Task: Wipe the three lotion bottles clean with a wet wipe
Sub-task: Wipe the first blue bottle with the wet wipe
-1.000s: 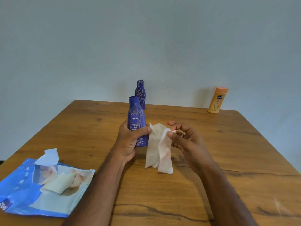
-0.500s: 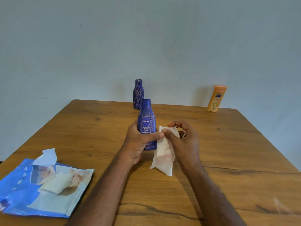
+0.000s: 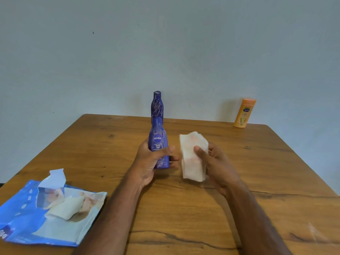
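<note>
My left hand [image 3: 149, 162] grips a dark blue Nivea lotion bottle [image 3: 158, 140] upright above the middle of the wooden table [image 3: 184, 208]. To its right, my right hand [image 3: 216, 167] holds a folded white wet wipe [image 3: 191, 155], thumb across its front; the wipe is a short gap away from the bottle. A second blue bottle [image 3: 157, 105] stands at the table's far edge, right behind the held one. An orange lotion bottle [image 3: 244, 113] stands at the far right corner.
An open blue wet-wipe pack [image 3: 27, 218] lies at the front left of the table, its flap raised and a wipe sticking out. A plain grey wall rises behind the table.
My right hand with the wipe has pulled away from the bottle to the right, and the wipe is now bunched upright in my palm. The held bottle stays in my left hand.
</note>
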`<state>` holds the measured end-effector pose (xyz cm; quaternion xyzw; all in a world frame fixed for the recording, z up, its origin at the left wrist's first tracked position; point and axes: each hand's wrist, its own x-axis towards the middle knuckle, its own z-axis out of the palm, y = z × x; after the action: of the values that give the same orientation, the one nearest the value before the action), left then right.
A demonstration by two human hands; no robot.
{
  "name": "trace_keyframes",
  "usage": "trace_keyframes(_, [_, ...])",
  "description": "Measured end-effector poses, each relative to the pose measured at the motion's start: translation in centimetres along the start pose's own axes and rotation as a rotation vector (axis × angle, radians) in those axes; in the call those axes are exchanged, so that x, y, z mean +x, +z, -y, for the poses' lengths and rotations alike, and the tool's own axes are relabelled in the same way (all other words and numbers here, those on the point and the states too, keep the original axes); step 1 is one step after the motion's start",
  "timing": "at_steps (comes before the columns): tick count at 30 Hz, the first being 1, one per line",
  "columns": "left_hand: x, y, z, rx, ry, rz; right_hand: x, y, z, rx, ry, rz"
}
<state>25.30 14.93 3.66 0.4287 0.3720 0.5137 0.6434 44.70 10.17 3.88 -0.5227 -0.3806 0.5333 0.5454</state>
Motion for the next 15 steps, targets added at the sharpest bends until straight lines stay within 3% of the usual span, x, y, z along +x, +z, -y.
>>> trace_keyframes(3, [-0.1, 0.2, 0.1, -0.07, -0.148, 0.151, 0.4, -0.6, 0.0, -0.445, -0.25, -0.472])
trace_keyframes(5, [-0.1, 0.4, 0.4, -0.104, -0.259, 0.211, 0.2, -0.6, 0.2, -0.493, -0.436, -0.624])
trace_keyframes(9, [-0.3, 1.4, 1.2, -0.128, -0.369, 0.316, 0.0, 1.0, -0.3, -0.564, -0.685, -0.602])
trace_keyframes(15, [-0.6, 2.0, 1.2, -0.064, -0.307, 0.224, -0.6, 4.4, -2.6, -0.621, -0.644, -0.178])
